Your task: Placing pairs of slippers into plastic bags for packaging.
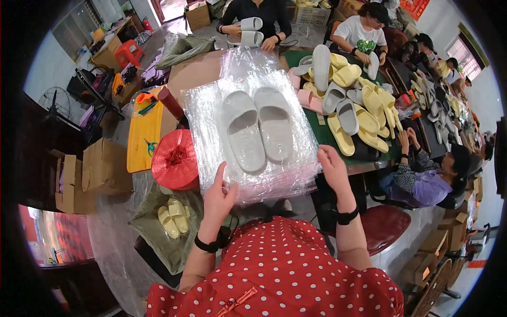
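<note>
Workshop floor, long surface (pixel 195 71) crowded with slippers, several other people seated around it.

Left hand (pixel 219 193): fingers spread, resting on the near-left edge of the clear plastic bag stack (pixel 211 113), thumb apart from the fingers. Not clamped on anything that I can see.
Right hand (pixel 332 166): fingers partly curled on the near-right corner of the same stack; cannot tell if it pinches a bag layer or just presses.

2 grey slippers (pixel 259 129) lie on top of the stack, directly ahead of both hands and between them, side by side, soles down. Long axes run away from the person, leaning slightly left. Right slipper's heel end is nearer the right hand; left slipper's heel is nearer the left hand. Neither hand touches a slipper.

Outward:
- Red twine spool (pixel 175 158) just left of the stack, touching its edge.
- Yellow board (pixel 143 134) left of the spool, scissors (pixel 150 146) on it.
- Grey sack (pixel 158 222) below the surface at lower left, holding 1 pair of pale yellow slippers (pixel 173 216).
- Heap of yellow, grey and pink slippers (pixel 348 100) right of the stack, loose on green matting.
- Cardboard boxes (pixel 103 166) on the floor, far left.
- A person opposite holds 2 white slippers (pixel 250 30).
</note>
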A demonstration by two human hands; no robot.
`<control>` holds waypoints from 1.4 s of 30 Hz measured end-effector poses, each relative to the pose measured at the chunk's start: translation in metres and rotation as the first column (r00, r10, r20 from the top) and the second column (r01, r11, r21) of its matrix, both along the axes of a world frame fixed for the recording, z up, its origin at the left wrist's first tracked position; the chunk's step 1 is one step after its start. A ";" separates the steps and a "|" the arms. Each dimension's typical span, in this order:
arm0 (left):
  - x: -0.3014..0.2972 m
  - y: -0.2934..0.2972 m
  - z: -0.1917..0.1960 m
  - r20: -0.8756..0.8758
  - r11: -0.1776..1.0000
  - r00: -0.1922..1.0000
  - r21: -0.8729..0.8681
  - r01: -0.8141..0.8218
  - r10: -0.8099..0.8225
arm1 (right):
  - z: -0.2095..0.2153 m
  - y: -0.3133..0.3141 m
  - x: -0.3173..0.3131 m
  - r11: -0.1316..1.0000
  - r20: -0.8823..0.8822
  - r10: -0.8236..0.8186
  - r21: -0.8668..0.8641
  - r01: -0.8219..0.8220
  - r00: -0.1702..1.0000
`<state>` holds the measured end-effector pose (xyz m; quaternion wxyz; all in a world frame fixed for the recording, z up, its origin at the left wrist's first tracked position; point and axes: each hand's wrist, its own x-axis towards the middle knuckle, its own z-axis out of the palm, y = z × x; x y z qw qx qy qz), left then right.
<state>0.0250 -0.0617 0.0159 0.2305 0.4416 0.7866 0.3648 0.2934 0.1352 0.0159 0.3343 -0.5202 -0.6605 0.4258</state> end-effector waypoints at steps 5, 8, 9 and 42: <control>-0.007 -0.007 -0.013 0.168 0.992 0.983 0.087 -0.091 0.075 | -0.012 -0.005 -0.006 0.966 0.032 0.222 -0.140 -0.216 0.974; -0.013 -0.012 -0.008 0.314 0.992 0.945 0.052 -0.111 0.090 | -0.026 0.001 0.007 0.979 -0.057 0.172 -0.099 -0.177 0.983; -0.014 -0.012 -0.001 0.304 0.996 0.949 0.017 -0.090 0.080 | -0.029 0.002 0.011 0.980 -0.036 0.190 -0.059 -0.192 0.981; -0.031 0.035 -0.027 0.279 0.994 0.959 0.089 -0.070 0.043 | -0.037 0.040 0.000 0.907 0.239 0.222 0.305 -0.290 0.945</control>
